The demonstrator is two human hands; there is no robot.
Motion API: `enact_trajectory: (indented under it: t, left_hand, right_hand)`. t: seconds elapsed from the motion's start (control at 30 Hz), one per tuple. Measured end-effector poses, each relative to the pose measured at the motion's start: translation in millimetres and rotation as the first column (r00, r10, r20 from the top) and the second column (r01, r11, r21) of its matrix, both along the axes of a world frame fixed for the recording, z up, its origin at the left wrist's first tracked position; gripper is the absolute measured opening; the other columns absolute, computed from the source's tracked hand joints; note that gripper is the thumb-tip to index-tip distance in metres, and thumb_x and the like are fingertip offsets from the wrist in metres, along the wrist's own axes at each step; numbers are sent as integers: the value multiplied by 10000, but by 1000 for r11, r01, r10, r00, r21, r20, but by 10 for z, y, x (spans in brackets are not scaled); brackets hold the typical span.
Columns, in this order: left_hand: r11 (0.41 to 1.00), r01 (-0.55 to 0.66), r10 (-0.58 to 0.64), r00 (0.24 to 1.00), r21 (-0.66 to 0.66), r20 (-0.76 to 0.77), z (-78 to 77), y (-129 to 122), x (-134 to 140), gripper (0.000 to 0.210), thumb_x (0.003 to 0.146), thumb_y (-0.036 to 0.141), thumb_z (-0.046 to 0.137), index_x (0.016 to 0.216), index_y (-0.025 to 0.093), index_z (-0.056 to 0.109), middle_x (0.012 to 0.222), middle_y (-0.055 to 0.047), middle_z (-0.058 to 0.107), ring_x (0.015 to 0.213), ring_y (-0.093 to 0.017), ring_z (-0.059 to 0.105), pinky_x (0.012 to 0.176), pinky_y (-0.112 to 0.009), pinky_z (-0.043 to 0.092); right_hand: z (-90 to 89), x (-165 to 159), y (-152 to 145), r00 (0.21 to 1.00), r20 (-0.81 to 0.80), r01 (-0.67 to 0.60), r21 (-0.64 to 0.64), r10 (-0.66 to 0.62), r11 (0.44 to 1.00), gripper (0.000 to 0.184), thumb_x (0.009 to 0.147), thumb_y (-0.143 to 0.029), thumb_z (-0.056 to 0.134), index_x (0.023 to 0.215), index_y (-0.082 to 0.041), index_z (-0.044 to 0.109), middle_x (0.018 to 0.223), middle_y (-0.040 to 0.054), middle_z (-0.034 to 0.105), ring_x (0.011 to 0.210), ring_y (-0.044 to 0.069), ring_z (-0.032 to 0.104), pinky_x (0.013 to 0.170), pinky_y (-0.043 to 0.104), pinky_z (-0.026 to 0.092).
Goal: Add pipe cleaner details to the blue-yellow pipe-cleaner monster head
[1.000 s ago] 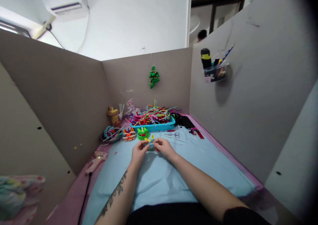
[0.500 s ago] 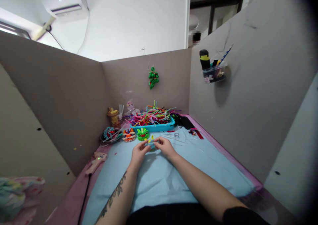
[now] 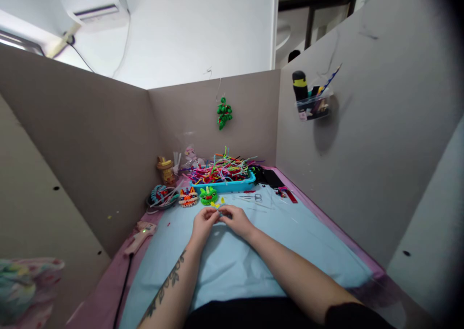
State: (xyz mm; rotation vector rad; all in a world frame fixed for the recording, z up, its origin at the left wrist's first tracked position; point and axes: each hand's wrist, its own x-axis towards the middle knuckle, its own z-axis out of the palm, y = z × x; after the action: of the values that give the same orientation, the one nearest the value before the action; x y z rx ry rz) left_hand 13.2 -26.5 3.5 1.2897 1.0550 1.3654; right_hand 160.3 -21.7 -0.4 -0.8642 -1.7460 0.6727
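Note:
Both of my hands meet over the middle of the light blue cloth. Between them is a small blue pipe-cleaner figure with yellow pointed tips on top. My left hand pinches its left side. My right hand grips the right side, its fingers curled over most of the figure. Just beyond my hands stand a green pipe-cleaner animal head and an orange-and-white one.
Behind them, a blue tray is heaped with coloured pipe cleaners. Scissors lie to the right. A pink glue gun with a black cord rests at left. Grey partitions enclose the table; a clear holder hangs on the right one.
My hands have drawn closer together, and my right fingers have moved left over the figure, hiding more of its blue body. The view has shifted slightly.

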Motion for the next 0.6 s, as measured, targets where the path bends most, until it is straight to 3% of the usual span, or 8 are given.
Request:
enact_trajectory:
  t: [0.1,0.17,0.23,0.3,0.4,0.47,0.6]
  left_hand:
    - [998,-65,65,998,-11,-1,28,5,-35,381,642,483,655,814,152,581,735,-41,678,652,-166,635,583,-254,470]
    - [980,-197,198,980,29,-23,12,42,-91,369,701,503,579,844,163,578,811,-59,681,704,-179,634,592,-262,464]
    - [933,-347,356,928,99,-110,-40,93,-153,315,723,447,563,866,167,586,835,-73,675,772,-198,626,655,-284,461]
    - [895,-413,444,855,167,-267,-117,136,-196,238,697,318,602,880,167,595,869,-95,671,867,-224,608,783,-324,431]
    - [900,-386,434,749,202,-501,-231,170,-198,299,658,155,606,956,175,594,919,-128,666,1032,-270,542,903,-374,350]
    - [923,-331,382,722,197,-577,-280,185,-176,357,669,100,573,1019,171,578,946,-143,664,1093,-277,510,928,-378,329]
    - [962,-245,273,794,124,-543,-304,237,-144,413,697,42,527,1098,142,528,1021,-143,653,1059,-232,556,928,-338,359]
  right_hand:
    - [-13,57,66,992,-48,120,-11,-120,993,160,724,-187,539,845,-174,643,804,31,656,751,166,592,725,296,464]
    - [-39,128,151,969,-85,229,-27,-231,973,160,722,-195,513,832,-169,624,806,36,640,765,175,577,735,307,453]
    - [-79,188,241,954,-101,275,-88,-284,957,141,711,-207,498,798,-168,601,787,33,620,764,180,560,741,317,440]
    - [-129,213,308,952,-107,269,-166,-288,949,108,695,-219,495,753,-173,573,736,17,598,729,176,548,722,314,435]
    - [-198,182,347,960,-118,222,-235,-254,946,89,680,-234,492,727,-180,544,671,-8,578,650,158,539,637,281,438]
    - [-229,141,341,967,-126,183,-260,-222,948,113,682,-251,488,750,-181,544,667,-13,582,613,146,538,583,257,432]
    - [-251,89,318,964,-205,87,-366,-172,926,167,664,-283,521,782,-171,559,713,-6,599,581,121,517,546,230,403]
